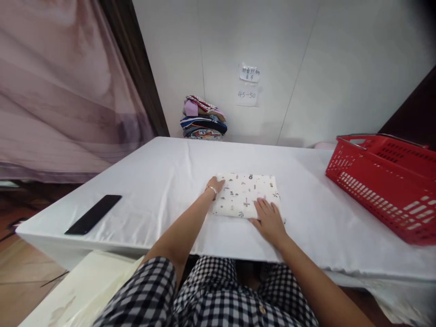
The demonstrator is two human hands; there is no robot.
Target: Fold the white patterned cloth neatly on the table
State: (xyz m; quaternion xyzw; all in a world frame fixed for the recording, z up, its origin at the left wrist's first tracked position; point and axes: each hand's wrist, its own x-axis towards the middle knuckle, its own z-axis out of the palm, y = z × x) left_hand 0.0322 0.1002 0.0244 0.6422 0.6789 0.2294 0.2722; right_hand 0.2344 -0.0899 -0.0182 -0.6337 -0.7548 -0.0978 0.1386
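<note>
A folded white cloth with small printed motifs lies flat on the white table, near the front edge. My left hand, with a bracelet on its wrist, rests at the cloth's far left corner, fingers on its edge. My right hand lies flat, palm down, on the cloth's near right corner with fingers spread. Neither hand grips anything.
A red plastic basket stands at the table's right end. A black phone lies near the left front corner. A stack of folded clothes sits at the back against the wall, under two paper labels. A curtain hangs at left.
</note>
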